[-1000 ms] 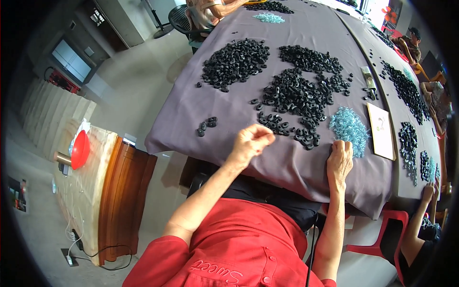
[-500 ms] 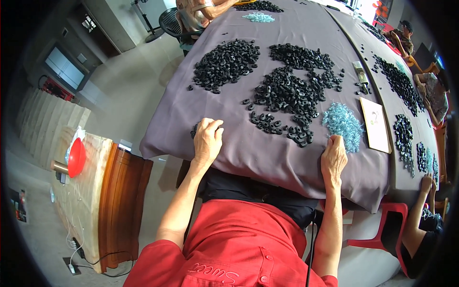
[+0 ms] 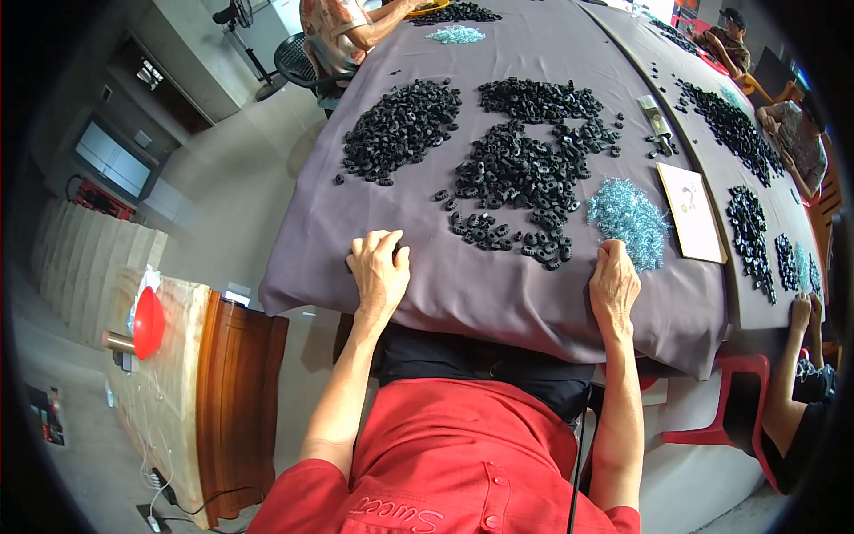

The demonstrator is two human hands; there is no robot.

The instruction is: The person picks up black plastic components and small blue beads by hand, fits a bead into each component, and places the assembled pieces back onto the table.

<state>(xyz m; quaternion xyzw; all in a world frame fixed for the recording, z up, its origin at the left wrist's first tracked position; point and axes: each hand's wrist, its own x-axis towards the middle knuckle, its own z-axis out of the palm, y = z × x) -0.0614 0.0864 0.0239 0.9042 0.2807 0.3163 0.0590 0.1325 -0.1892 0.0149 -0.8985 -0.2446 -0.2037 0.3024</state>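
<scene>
My left hand rests low over the near left of the cloth-covered table, its fingers curled downward; whatever lies beneath them is hidden. At the near edge of a pile of small, shiny light-blue pieces, my right hand has its fingers pressed together, and what they pinch, if anything, is too small to make out. Between and beyond my hands spreads a heap of small black ring-like plastic parts, with loose ones along its near side. Another heap of such black parts lies farther left.
Right of the blue pile lies a flat, pale board; a clear packet is beyond it. Other people sit along the far and right sides, near more piles. A wooden cabinet stands to my left, a red chair to my right.
My left hand has turned over more, and the dark bit seen beside it before is now out of sight. The right hand stays by the blue pile. The whole view has shifted slightly.
</scene>
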